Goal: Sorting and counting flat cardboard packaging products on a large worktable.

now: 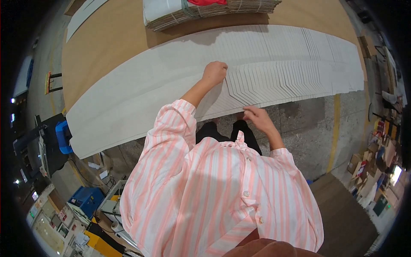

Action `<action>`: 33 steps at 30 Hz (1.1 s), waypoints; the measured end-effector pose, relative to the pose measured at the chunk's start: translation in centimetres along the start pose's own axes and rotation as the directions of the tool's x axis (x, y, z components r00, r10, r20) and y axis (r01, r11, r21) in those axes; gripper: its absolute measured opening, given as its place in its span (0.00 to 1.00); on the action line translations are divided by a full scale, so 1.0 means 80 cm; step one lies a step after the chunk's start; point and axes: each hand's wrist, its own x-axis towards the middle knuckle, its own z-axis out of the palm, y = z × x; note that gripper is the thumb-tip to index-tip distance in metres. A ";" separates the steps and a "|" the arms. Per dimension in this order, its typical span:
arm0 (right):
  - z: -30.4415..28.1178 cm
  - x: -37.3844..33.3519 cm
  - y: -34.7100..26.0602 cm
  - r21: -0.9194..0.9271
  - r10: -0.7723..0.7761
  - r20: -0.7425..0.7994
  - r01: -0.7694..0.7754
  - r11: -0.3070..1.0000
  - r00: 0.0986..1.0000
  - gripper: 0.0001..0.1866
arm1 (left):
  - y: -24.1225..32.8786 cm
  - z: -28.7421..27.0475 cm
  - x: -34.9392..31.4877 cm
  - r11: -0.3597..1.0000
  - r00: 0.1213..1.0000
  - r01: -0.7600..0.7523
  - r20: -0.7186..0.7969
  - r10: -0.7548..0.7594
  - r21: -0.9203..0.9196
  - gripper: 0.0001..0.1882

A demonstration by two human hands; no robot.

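Note:
Long white sheets [295, 73], like thin card or paper, overlap in many narrow steps along the near side of the table. To their left lies a wide plain white sheet surface [128, 100]. My left hand [215, 72] is closed, its fingertips pinching a sheet at the left end of the stepped edges. At the near rim of the sheets, my right hand [259, 119] has thumb and forefinger drawn together on the sheet edge; its other fingers are curled and partly hidden.
A thick bundle of stacked sheets [209, 15] tied with a band stands at the far side of the brown tabletop [107, 58], something red on top. A blue part [64, 137] juts by the left end. Low left is a blue box [85, 199]; cartons [354, 162] stand right.

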 end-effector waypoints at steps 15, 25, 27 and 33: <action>-0.080 0.047 0.070 -0.755 -0.420 -0.588 -0.283 0.591 0.692 0.31 | -0.010 0.011 0.020 0.907 0.934 0.298 0.288 -0.212 -0.299 0.09; -0.081 0.047 0.071 -0.739 -0.396 -0.601 -0.295 0.605 0.695 0.31 | 0.008 0.012 0.013 0.984 0.979 -0.037 -0.206 0.001 -0.172 0.11; -0.082 0.047 0.072 -0.737 -0.396 -0.602 -0.291 0.610 0.693 0.31 | 0.013 0.022 0.015 0.956 0.996 0.028 -0.075 -0.052 -0.293 0.12; -0.082 0.047 0.072 -0.730 -0.402 -0.606 -0.278 0.625 0.686 0.31 | 0.021 0.024 0.017 0.989 1.000 0.008 -0.011 -0.010 -0.145 0.12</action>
